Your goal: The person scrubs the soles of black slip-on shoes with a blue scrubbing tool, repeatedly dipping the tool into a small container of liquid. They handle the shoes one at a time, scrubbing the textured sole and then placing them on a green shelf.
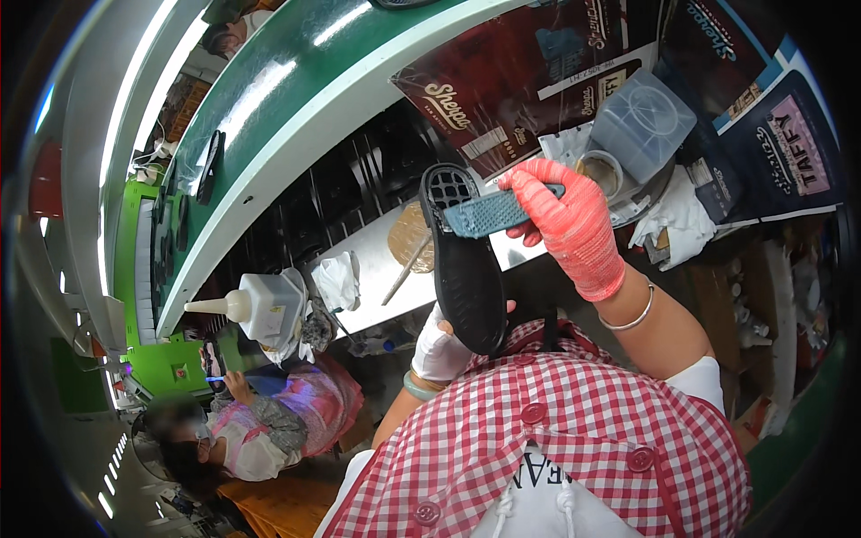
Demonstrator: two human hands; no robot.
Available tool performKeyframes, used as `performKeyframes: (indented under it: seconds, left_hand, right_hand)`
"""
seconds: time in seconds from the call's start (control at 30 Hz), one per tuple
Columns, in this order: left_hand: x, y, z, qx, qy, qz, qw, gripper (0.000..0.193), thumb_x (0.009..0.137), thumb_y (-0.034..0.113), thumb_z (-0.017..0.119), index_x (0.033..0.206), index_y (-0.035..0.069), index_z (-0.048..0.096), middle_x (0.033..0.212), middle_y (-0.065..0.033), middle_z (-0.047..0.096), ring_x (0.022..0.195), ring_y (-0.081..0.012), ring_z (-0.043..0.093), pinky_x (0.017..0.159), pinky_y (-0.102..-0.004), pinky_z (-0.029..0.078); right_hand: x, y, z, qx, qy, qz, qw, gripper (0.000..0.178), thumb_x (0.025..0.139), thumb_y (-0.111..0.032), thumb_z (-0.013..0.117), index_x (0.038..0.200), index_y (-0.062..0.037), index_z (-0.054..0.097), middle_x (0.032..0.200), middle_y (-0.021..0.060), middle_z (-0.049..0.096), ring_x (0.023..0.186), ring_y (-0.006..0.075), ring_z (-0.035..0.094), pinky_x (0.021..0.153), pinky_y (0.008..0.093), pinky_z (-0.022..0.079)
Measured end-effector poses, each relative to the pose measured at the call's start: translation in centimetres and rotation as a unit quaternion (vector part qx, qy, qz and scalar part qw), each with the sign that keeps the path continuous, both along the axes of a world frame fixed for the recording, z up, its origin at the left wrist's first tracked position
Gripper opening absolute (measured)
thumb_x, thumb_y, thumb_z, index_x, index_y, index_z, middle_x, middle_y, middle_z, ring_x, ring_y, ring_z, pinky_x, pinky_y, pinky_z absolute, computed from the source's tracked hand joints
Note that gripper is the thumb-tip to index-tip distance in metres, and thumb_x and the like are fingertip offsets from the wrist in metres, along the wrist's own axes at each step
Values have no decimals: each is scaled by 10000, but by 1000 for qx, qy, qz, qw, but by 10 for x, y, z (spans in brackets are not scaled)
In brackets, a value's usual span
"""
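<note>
My left hand, in a white fingerless glove, grips a black shoe sole near its lower end. The sole stands lengthwise in front of my apron, its honeycomb-patterned end at the top. In my right hand, covered by a pink-red glove with bare fingertips, is a blue-grey brush. The brush lies across the sole's upper part, just under the honeycomb; whether its bristles touch there is hidden. Behind the sole, a round tan pad with a thin stick on it rests on the white bench.
A white bottle with a long nozzle and a crumpled white cloth stand left. At right are a clear plastic tub, a cup and a rag. The green conveyor curves behind. A co-worker sits at lower left.
</note>
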State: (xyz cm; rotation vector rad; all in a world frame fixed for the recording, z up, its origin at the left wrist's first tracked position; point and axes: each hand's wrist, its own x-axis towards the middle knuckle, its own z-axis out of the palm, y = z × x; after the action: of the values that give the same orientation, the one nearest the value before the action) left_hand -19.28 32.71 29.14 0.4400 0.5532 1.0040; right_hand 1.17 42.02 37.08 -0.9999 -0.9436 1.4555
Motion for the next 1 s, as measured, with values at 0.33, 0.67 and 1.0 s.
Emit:
performKeyframes:
  seconds: [0.33,0.67,1.0]
  left_hand:
    - [-1,9,-12,-6,-49,10,999,714,852,392,608,1395,53,293,1365,-165,409,1217,-339,459,1034,-465,377]
    - [3,14,-22,-41,-60,55,996,637,884,493,513,1370,113,358,1335,-125,456,1181,-297,488,955,-459,428]
    - [6,24,-22,-119,-48,79,989,574,937,536,336,1339,133,409,1314,-98,484,1173,-276,496,944,-473,439]
  right_hand:
    - [-9,-29,-7,-90,-23,45,995,234,913,-221,553,960,-8,637,753,50,635,596,75,599,512,191,472]
    - [-13,-41,-10,-86,-54,76,992,214,907,-172,555,958,20,635,777,71,645,626,93,605,552,220,499]
    - [-15,-48,-26,-37,-101,148,983,204,903,-122,554,1009,40,618,907,117,649,778,129,641,636,253,547]
